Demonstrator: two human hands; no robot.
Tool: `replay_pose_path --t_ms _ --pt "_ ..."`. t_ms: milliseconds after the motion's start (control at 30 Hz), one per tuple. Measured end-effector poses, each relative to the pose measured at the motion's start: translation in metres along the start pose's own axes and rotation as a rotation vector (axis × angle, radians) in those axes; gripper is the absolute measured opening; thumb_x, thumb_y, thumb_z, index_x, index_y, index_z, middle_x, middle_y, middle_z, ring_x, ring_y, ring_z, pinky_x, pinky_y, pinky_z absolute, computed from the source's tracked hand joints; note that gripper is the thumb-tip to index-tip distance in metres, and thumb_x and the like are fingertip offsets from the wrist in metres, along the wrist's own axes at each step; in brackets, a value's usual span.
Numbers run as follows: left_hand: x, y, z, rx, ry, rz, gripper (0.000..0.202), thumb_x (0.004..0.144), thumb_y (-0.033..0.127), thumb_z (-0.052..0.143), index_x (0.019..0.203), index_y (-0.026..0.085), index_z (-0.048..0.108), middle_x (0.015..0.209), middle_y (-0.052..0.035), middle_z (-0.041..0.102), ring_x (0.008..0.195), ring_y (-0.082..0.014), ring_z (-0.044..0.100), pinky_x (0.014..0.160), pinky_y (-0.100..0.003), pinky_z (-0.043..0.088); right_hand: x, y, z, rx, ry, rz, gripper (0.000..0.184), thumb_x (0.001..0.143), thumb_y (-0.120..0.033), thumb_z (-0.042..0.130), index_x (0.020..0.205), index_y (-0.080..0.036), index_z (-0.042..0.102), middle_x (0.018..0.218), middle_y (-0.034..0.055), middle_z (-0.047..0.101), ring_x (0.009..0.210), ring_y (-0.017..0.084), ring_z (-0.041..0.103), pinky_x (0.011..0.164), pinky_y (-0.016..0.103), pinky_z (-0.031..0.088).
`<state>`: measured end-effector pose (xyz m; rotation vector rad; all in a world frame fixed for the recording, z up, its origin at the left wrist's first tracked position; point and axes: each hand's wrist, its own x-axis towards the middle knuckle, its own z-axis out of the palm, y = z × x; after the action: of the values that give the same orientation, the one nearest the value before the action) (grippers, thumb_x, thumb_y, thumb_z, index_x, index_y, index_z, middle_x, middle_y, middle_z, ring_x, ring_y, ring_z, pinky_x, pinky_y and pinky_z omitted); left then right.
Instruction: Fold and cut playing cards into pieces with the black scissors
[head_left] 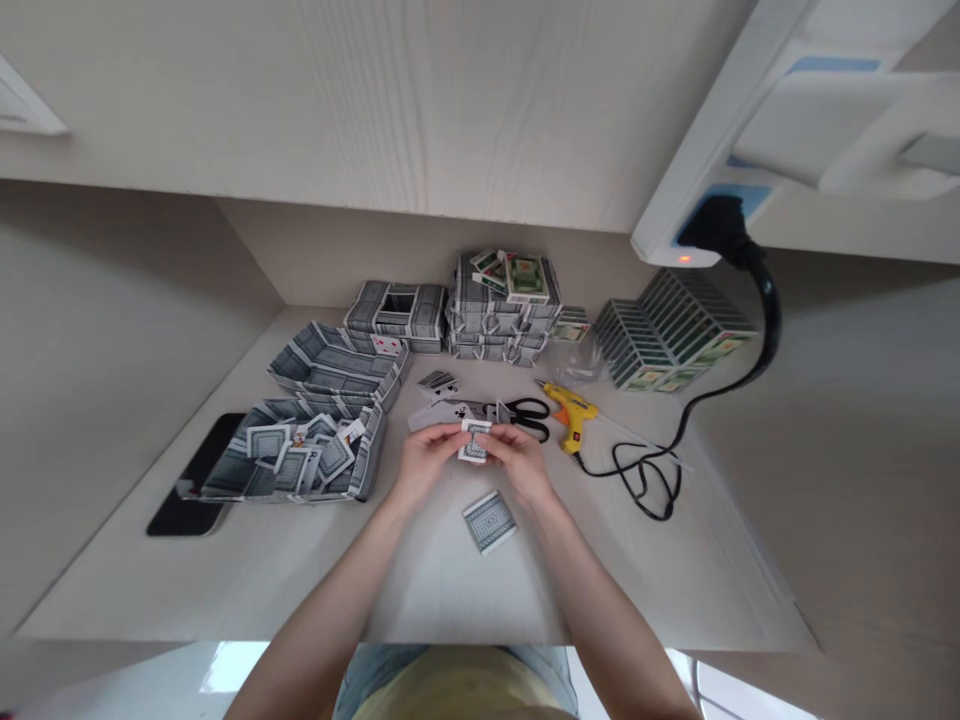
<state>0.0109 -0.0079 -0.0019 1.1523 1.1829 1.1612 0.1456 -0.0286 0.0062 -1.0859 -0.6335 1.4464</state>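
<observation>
My left hand (426, 457) and my right hand (519, 462) meet over the middle of the pale desk (420, 580), both pinching a small folded playing card (475, 441) with a grey patterned back. A flat folded card piece (489, 521) lies on the desk just below my hands. Loose cards (441, 398) lie just beyond my fingers. Black-handled scissors (527, 414) rest to the right of them.
A tray built of cards (225, 472) holds several folded pieces at the left, with a black phone (180, 505) under it. More card trays (337, 365), card stacks (501, 310) and boxed decks (671, 340) stand behind. A yellow glue gun (571, 412) with its black cord (645, 475) lies right.
</observation>
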Motion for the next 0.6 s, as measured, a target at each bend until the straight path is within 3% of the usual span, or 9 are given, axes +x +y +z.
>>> replay_pose_path --t_ms 233,467,600 --pt "-0.0001 0.0055 -0.0021 0.030 -0.020 -0.030 0.024 0.060 0.030 0.070 0.081 0.018 0.071 0.084 -0.0042 0.070 0.076 -0.0191 0.064 0.074 -0.033 0.051 0.0005 -0.0020 -0.0023 0.009 0.006 0.045 0.024 0.050 -0.025 0.077 0.065 -0.015 0.062 0.061 -0.0017 0.064 0.055 0.014 0.059 0.054 0.028 0.051" --pt "-0.0020 0.0083 -0.0033 0.178 -0.038 0.080 0.019 0.065 0.027 0.067 0.082 0.019 0.071 0.081 -0.0039 0.071 0.070 -0.0180 0.064 0.066 -0.031 0.053 0.0015 -0.0013 -0.0035 -0.003 0.049 0.048 0.026 0.047 -0.025 0.078 0.062 -0.015 0.060 0.061 -0.0027 0.064 0.055 0.012 0.059 0.056 0.029 0.052" --pt "-0.0035 0.0060 -0.0033 0.208 -0.072 0.067 0.025 0.068 0.027 0.064 0.091 0.017 0.069 0.081 -0.0048 0.070 0.062 -0.0155 0.063 0.061 -0.030 0.054 0.0016 -0.0013 -0.0030 -0.015 0.081 0.030 0.027 0.045 -0.024 0.079 0.062 -0.014 0.060 0.059 -0.0027 0.063 0.054 0.013 0.058 0.056 0.030 0.052"
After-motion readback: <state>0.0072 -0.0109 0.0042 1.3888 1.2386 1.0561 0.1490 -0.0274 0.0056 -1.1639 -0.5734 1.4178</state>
